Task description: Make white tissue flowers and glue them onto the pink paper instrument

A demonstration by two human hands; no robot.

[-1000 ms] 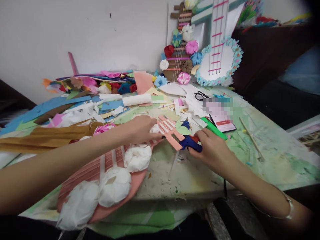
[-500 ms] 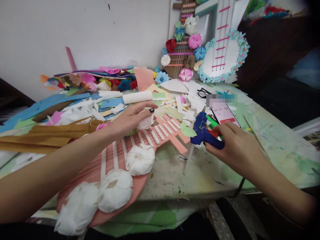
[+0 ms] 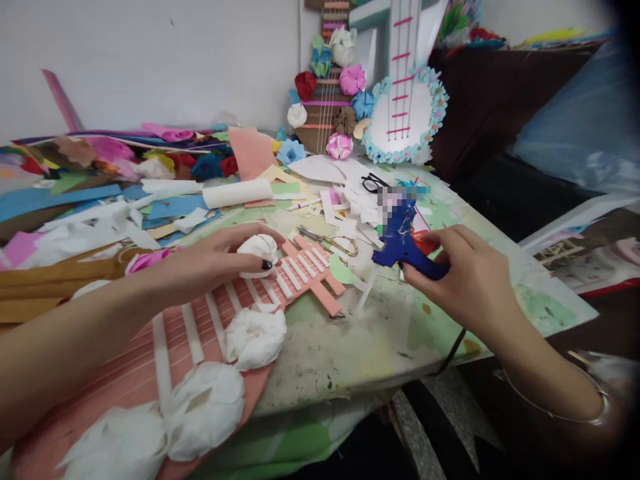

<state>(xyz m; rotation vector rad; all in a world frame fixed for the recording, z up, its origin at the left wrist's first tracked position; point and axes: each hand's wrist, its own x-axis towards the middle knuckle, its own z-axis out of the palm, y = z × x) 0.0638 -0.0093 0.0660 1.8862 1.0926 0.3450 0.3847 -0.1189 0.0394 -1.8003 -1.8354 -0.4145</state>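
Observation:
My left hand (image 3: pixel 203 260) has its fingers and thumb round a white paper flower (image 3: pixel 258 249), above the upper edge of a salmon-pink paper guitar (image 3: pixel 137 368). White strips cross the guitar's neck and body. Three larger white crumpled paper flowers (image 3: pixel 206 408) sit along its near edge. Off to the right, my right hand (image 3: pixel 465 277) grips a blue glue gun (image 3: pixel 397 243) by its handle, fingers near the orange trigger. The gun is held over the table, apart from the guitar. A pale green paper leaf (image 3: pixel 341 270) lies by the guitar's head.
Scissors (image 3: pixel 345 247) with gold handles lie beyond the guitar's head. Paper scraps, a white roll (image 3: pixel 237 193) and brown crepe paper (image 3: pixel 65 283) cover the left and back. Two decorated instruments (image 3: pixel 405 113) lean on the wall. A black cord (image 3: pixel 453 350) hangs over the table's edge.
The view has swung to the right. My left fingers have closed further round the white flower. The glue gun has moved away from the guitar's head and now covers most of the phone.

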